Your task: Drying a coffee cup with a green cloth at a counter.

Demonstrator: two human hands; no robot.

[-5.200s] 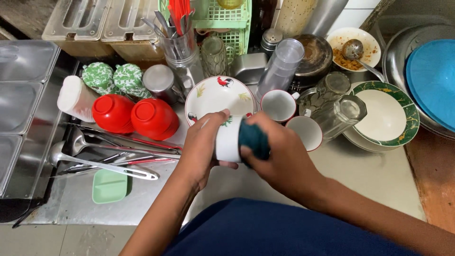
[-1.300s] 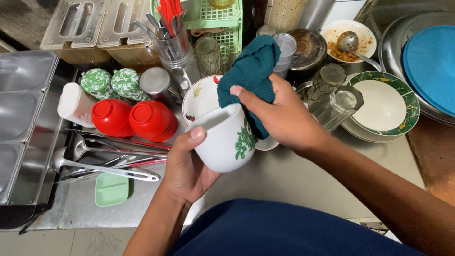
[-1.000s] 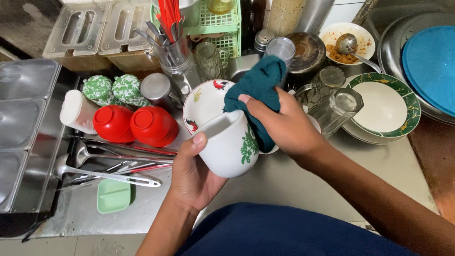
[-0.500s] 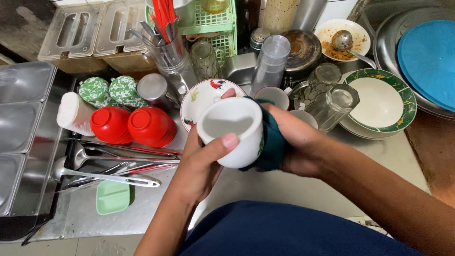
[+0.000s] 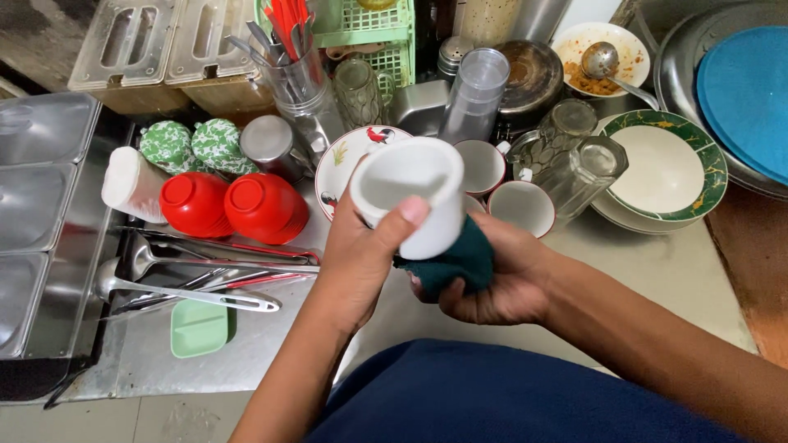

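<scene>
Mug [image 5: 410, 193] gripped in left hand [image 5: 357, 258], mouth toward 12 o'clock; right hand [image 5: 492, 279] clamps green cloth [image 5: 451, 261] under base. Wiping underside; next, turning mug calls for firm hold.

The mug [image 5: 414, 193] under the left hand's [image 5: 361, 262] fingers [image 5: 408, 215] is plain white inside and out. The cloth [image 5: 451, 261] pressed below it by the right hand's [image 5: 492, 279] fingers is dark teal green. Just beyond the fingertips, a white plate [image 5: 345, 164] bears a red and black rooster with green sprigs. To the left of the fingers sit two glossy red bowls [image 5: 234, 205], and past them two bowls with a green and white leaf pattern [image 5: 193, 146]. Right of the fingers, a cream plate [image 5: 665, 168] has a dark green marbled rim with gold veins. Far right lies a bright blue plate [image 5: 747, 90]. Below left of the fingers is a pale mint green tray [image 5: 199, 328].
</scene>
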